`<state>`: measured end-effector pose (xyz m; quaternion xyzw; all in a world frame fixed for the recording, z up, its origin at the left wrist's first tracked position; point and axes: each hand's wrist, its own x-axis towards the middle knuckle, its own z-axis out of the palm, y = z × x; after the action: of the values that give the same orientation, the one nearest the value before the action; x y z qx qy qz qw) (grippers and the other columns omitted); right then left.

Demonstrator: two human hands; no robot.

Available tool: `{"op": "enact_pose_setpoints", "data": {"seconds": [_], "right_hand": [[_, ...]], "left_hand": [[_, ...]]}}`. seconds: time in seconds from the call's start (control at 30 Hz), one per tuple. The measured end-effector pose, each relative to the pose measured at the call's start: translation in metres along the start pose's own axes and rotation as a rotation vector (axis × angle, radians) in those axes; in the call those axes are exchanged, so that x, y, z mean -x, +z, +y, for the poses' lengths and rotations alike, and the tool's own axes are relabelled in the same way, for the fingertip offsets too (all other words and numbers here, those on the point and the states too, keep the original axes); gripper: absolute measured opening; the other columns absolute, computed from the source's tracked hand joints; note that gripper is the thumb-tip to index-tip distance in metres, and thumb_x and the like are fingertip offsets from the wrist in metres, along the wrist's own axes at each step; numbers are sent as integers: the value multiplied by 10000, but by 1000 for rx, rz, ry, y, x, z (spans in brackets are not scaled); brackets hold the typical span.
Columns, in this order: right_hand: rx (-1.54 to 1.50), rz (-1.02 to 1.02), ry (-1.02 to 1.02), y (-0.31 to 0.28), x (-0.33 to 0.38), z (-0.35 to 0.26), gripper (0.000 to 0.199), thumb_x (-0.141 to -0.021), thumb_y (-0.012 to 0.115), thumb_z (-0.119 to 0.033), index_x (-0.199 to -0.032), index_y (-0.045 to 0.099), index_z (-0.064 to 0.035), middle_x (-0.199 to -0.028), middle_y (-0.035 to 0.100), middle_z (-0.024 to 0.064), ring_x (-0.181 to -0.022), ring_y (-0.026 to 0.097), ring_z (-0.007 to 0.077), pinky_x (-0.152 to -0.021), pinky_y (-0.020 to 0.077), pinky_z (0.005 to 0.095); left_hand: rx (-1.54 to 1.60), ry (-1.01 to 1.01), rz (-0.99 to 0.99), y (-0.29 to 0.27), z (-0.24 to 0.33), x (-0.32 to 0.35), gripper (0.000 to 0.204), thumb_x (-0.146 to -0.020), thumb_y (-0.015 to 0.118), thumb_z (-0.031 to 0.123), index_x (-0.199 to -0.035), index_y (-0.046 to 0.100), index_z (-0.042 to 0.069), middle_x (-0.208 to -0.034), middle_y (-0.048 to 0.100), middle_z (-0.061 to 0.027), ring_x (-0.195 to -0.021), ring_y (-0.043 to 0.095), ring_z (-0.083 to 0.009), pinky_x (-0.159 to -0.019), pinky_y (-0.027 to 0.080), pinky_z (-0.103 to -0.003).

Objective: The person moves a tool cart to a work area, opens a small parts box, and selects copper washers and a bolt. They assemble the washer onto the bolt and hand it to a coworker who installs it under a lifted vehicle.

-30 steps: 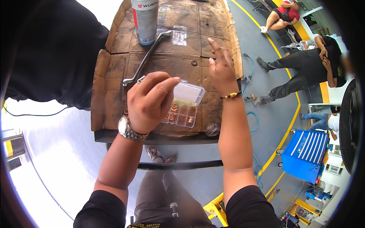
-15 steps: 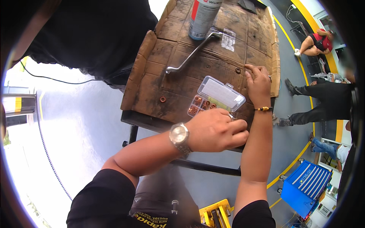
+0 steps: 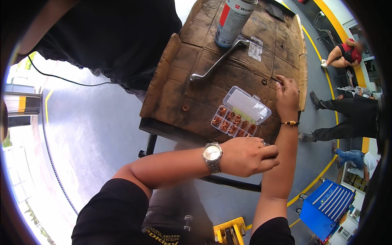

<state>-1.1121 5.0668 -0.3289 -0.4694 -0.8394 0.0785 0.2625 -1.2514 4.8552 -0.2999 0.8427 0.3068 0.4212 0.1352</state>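
My left hand (image 3: 250, 156), with a metal watch (image 3: 212, 153) at its wrist, hovers just in front of a clear plastic compartment box (image 3: 241, 102). Its fingers are curled in; whatever they may hold is hidden. The box lies with its lid laid back, and copper washers (image 3: 237, 119) fill its compartments. At the right edge of the cardboard, my right hand (image 3: 288, 98) has thumb and fingers pinched together over something thin and dark, too small to name. A dark ring (image 3: 264, 81) lies left of that hand. One loose copper washer (image 3: 185, 108) sits left of the box.
A cardboard-lined cart top (image 3: 173, 87) carries a double-ended ring wrench (image 3: 218, 61) and a spray can (image 3: 234, 24). A person in dark clothes (image 3: 110, 36) stands at the left. Beyond the cart are a blue tool cabinet (image 3: 328, 204) and other people. Something yellow (image 3: 230, 230) stands on the floor.
My left hand has drawn back from the box, so its washers now show. The whole cart top appears shifted rightward and down in view. My right hand stays at the cardboard's right edge.
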Motion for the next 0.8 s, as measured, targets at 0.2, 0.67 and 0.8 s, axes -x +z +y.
{"op": "enact_pose_setpoints", "data": {"seconds": [0.2,0.67,0.8], "right_hand": [[3,72,78,-32,-4,4,229,-986,653,-138,-1190,736,-77,-1054,688,137,-951,686,298,-857,551,402],[-94,161,-19,-59,5,-26,204,-1011,645,-175,-1138,740,-46,-1031,758,166,-925,739,306,-822,567,384],[-86,143,-36,-58,4,-28,191,-1007,650,-178,-1122,745,-58,-1021,758,160,-912,737,316,-818,566,389]], "left_hand": [[0,57,39,-4,-4,-1,227,-885,618,158,-1095,637,75,-1041,587,-81,-771,635,-217,-753,504,-346],[-94,82,12,-1,-8,0,246,-837,687,151,-1073,662,82,-1058,687,-73,-846,691,-209,-770,551,-336],[-85,107,7,-2,-10,-1,256,-826,694,141,-1073,666,79,-1071,683,-71,-891,688,-217,-775,555,-350]]}}
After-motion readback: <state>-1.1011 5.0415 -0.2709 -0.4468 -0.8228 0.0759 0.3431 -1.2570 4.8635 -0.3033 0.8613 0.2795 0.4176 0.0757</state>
